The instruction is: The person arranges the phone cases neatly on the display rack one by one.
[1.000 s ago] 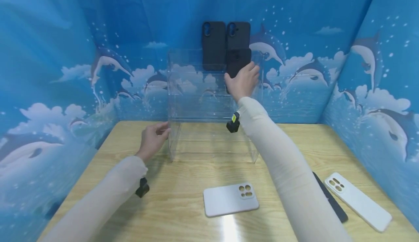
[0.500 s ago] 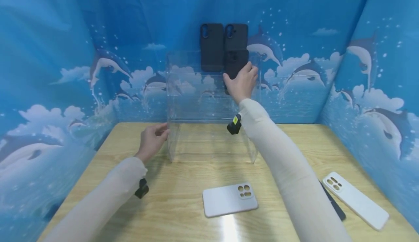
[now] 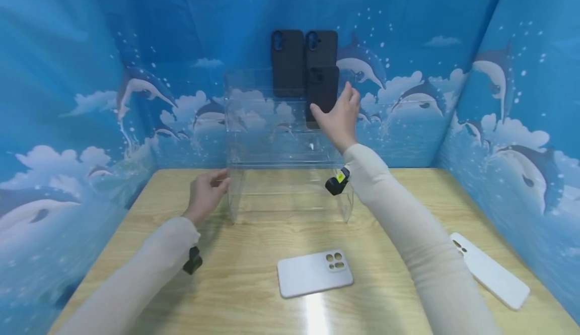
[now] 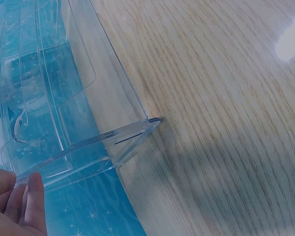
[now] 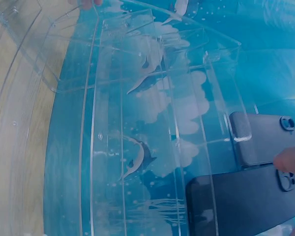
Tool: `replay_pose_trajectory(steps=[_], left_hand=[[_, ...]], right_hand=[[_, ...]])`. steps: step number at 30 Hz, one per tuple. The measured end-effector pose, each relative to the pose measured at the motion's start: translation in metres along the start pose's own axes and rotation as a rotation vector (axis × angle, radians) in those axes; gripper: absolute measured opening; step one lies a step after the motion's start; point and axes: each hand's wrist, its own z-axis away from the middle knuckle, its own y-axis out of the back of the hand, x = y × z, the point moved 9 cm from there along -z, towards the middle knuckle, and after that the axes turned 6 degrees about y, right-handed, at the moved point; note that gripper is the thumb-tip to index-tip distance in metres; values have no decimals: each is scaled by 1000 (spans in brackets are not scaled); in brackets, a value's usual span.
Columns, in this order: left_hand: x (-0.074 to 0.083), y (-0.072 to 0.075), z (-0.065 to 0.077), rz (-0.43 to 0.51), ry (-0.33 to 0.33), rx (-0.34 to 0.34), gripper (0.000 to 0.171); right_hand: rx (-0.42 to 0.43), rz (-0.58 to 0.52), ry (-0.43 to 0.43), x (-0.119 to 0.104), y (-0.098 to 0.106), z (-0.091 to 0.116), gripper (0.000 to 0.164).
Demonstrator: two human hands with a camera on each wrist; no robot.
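A clear tiered acrylic display stand stands on the table. In the head view my left hand holds its left side edge; the left wrist view shows the panel edge between thumb and fingers. Two black phone cases, the left one and the right one, lean upright on the top tier. A third black phone case leans one tier lower, overlapping the right one. My right hand is at this lower case, thumb in front of it and fingers spread beyond its right edge.
A white phone case lies flat on the wooden table before the stand. Another white phone case lies at the right, partly behind my right sleeve. A blue dolphin-print curtain encloses the back and sides.
My right hand has loosened from the lower black case and shifted slightly right, baring more of it. The right sleeve now covers the black case on the table. My left hand keeps its place.
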Motion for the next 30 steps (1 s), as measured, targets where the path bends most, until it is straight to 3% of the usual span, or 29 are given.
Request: replay_pose_trajectory(steps=[7, 12, 21, 30], left_hand=[[2, 1, 1, -4, -11, -3, 40], [3, 1, 1, 4, -12, 2, 39], [1, 2, 2, -2, -16, -6, 39], [0, 1, -1, -19, -6, 2, 38]], right_hand=[[-6, 11, 46, 0, 16, 9, 92], [-41, -1, 33, 9, 26, 18, 94], [-100, -34, -6, 37, 44, 43, 95], [-139, 66, -68, 78, 76, 84, 99]])
